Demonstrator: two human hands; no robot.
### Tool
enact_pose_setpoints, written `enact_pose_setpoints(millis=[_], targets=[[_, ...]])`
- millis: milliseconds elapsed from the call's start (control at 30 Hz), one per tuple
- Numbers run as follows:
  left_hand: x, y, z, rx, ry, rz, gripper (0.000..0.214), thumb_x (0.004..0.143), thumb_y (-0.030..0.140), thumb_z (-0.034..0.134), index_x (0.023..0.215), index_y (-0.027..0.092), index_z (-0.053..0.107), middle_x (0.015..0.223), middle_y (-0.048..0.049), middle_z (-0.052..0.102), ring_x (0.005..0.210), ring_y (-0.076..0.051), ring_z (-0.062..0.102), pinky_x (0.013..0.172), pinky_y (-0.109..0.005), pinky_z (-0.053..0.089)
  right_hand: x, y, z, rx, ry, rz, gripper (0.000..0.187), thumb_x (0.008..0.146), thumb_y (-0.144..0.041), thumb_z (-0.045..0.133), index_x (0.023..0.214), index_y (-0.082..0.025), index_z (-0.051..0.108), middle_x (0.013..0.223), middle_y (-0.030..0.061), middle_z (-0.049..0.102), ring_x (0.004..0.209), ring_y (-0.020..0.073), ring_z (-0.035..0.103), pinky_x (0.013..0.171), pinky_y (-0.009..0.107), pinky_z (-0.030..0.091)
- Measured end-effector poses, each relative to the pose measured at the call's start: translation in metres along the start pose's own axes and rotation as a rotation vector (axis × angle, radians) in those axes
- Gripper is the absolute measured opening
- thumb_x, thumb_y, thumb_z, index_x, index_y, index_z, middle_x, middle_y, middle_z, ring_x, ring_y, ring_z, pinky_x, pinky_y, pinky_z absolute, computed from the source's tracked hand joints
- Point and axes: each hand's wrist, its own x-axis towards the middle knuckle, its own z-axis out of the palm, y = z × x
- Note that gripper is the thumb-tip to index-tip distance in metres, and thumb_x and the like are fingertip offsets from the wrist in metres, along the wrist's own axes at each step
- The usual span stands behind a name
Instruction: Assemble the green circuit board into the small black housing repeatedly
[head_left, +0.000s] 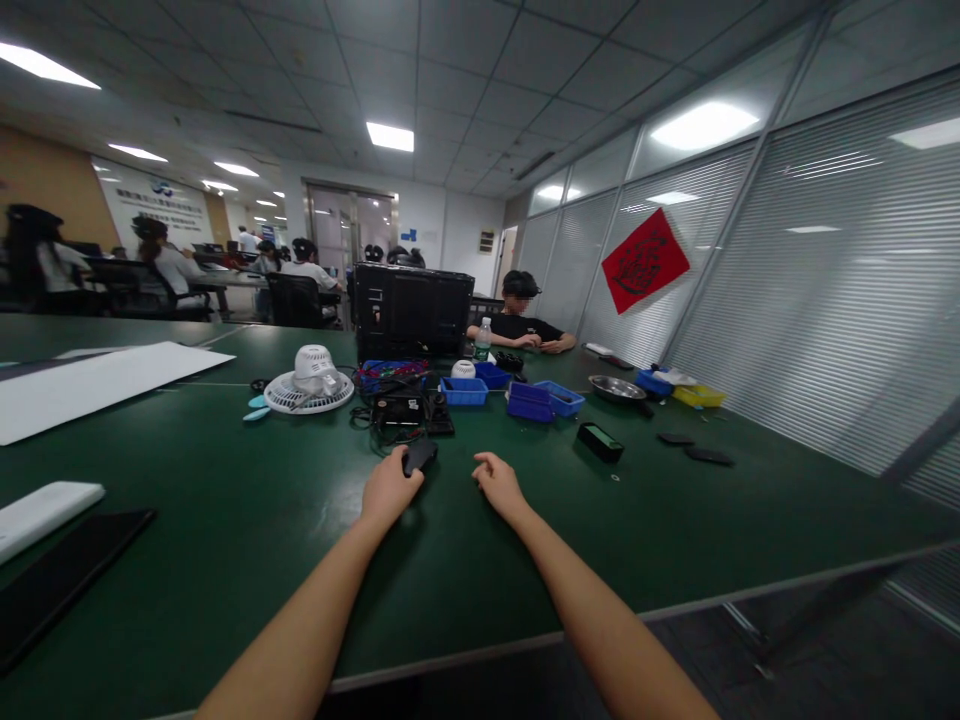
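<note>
My left hand has its thumb and fingers closed around a small black plastic piece; part of that piece is covered by the fingers, and its exact kind does not show. To the right of it, my right hand is over the green table, its fingers loosely bent and apart with nothing between them. Just beyond the black piece sits a black box-like device with tangled cables. A black case with a green top lies to the right of my right hand.
A white fan part, blue bins, a metal pan and a yellow tray stand farther back. Flat black pieces lie right. Behind a large black screen, a person sits across the table.
</note>
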Motion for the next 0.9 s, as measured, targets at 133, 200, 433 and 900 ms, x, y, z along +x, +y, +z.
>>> enact_pose_setpoints(millis=[133, 200, 433, 900], targets=[[-0.001, -0.025, -0.023, 0.133, 0.02, -0.011, 0.048, 0.076, 0.03, 0.042, 0.122, 0.017, 0.042, 0.108, -0.0124, 0.06, 0.091, -0.023, 0.059, 0.077, -0.029, 0.041, 0.001, -0.002, 0.0, -0.053, -0.026, -0.017, 0.033, 0.076, -0.015, 0.037, 0.102, -0.014, 0.056, 0.076, 0.0012, 0.065, 0.07, 0.0113, 0.059, 0.068, 0.022, 0.044], [-0.001, -0.043, -0.034, 0.196, 0.052, 0.014, 0.048, 0.078, 0.03, 0.039, 0.123, 0.015, 0.041, 0.111, -0.0131, 0.058, 0.093, -0.023, 0.058, 0.079, -0.029, 0.041, 0.001, -0.002, 0.001, -0.079, -0.037, -0.035, 0.033, 0.075, -0.014, 0.038, 0.102, -0.015, 0.057, 0.077, 0.0014, 0.065, 0.07, 0.0115, 0.059, 0.068, 0.022, 0.043], [-0.004, -0.11, -0.084, 0.468, 0.127, -0.068, 0.048, 0.083, 0.035, 0.027, 0.125, 0.015, 0.041, 0.107, -0.0142, 0.057, 0.086, -0.025, 0.059, 0.072, -0.033, 0.043, 0.003, 0.001, 0.001, -0.135, -0.057, -0.047, 0.031, 0.075, -0.016, 0.041, 0.099, -0.017, 0.06, 0.08, 0.0015, 0.065, 0.069, 0.0119, 0.057, 0.065, 0.021, 0.04], [-0.005, -0.166, -0.125, 0.34, 0.285, -0.363, 0.051, 0.08, 0.043, 0.035, 0.12, 0.014, 0.049, 0.107, -0.0165, 0.059, 0.095, -0.029, 0.055, 0.074, -0.034, 0.043, 0.001, -0.01, -0.003, -0.254, -0.129, -0.074, 0.028, 0.075, -0.019, 0.042, 0.093, -0.018, 0.064, 0.086, 0.0025, 0.065, 0.077, 0.0143, 0.058, 0.067, 0.023, 0.04]])
